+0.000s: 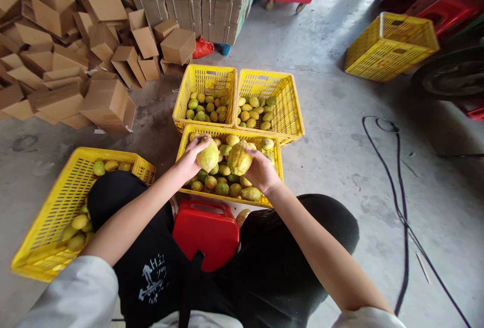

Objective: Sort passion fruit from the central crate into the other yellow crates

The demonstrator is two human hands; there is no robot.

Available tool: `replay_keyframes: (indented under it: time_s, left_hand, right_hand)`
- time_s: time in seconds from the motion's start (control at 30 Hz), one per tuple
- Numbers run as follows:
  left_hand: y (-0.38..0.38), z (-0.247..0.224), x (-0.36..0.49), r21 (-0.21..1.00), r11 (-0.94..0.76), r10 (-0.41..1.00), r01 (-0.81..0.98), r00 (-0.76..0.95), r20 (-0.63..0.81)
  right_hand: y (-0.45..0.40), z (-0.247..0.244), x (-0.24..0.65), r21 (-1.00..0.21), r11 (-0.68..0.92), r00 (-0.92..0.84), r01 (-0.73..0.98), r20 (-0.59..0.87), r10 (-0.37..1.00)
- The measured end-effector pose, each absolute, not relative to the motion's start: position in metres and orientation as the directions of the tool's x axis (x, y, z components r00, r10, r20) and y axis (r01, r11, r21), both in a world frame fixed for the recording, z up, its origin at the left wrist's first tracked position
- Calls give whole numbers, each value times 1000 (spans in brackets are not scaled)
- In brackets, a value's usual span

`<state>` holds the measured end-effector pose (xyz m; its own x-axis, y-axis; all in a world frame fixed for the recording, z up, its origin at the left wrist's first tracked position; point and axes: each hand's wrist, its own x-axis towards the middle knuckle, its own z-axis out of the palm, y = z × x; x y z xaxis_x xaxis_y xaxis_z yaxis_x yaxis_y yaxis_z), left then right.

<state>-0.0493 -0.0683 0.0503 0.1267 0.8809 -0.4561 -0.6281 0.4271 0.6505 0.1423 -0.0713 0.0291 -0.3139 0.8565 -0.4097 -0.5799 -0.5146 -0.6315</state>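
Yellow-green fruit gripped in left hand | knobbly fruit clasped in right hand | both held over near crate, forearms reaching forward, converging | red stool between knees | two crates beyond

Crates block ahead; bare floor rightward.

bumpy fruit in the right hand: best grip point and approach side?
Grip the bumpy fruit around its widest middle, coming from the right as the right hand does now. Its ridged skin probably aids grip; the left hand and its smooth fruit crowd the other side.
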Motion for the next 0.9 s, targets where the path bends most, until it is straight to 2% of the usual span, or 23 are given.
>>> replay_keyframes:
  time_s: [0.13, 0.37, 0.7, 0.9]
  left_hand:
    - [-67, 50, -49, 626, 445, 860, -640, 112, -498]
    - [-63, 57, -54, 513, 468, 814, -719, 126, -567]
    - [-63, 57, -50, 530, 465, 828, -709, 137, -544]
    - [-63, 59, -49, 519, 470, 811, -715, 117, -573]
  right_hand:
    - [-70, 28, 144, -640, -510, -300, -574, -415, 859]
    - [-67, 26, 150, -646, -512, -364, -567, -361, 859]
    - [-71, 24, 147, -650, -548, -312, -527, -452, 836]
    - [-71, 22, 148, -668, -531, -288, -522, -448, 846]
